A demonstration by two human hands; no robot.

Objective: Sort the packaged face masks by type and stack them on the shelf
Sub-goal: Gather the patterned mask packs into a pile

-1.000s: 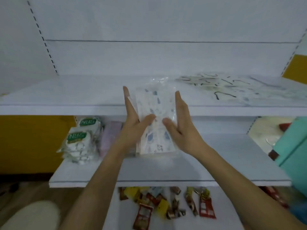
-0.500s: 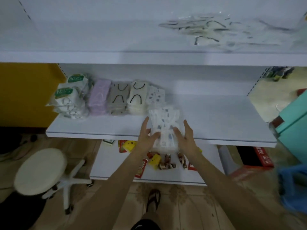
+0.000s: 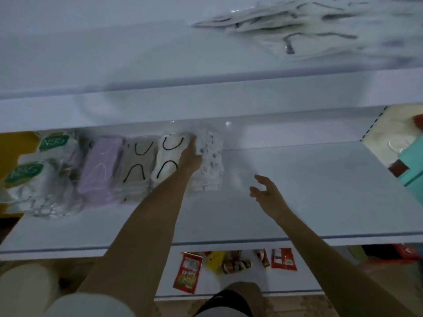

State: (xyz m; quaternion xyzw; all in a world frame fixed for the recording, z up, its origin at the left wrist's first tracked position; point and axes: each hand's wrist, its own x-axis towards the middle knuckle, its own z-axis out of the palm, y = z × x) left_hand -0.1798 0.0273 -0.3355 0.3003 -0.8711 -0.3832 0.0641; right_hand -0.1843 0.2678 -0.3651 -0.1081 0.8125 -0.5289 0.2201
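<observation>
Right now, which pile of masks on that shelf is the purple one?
The purple pile, second from the left in the row, lies between the green-labelled packs and the grey pile with black loops; no other is purple.

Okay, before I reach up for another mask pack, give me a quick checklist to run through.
1. The patterned pack lies on the middle shelf, right of the cream pack: ok.
2. That pack is squared with the row: cannot tell, blurred.
3. The left hand is clear of the row: not ok, its fingers lie flat along the patterned pack's left edge.
4. The right hand is free: ok, open, holding nothing, above bare shelf.
5. More masks wait to be sorted: ok, a loose pile lies on the top shelf.
</observation>
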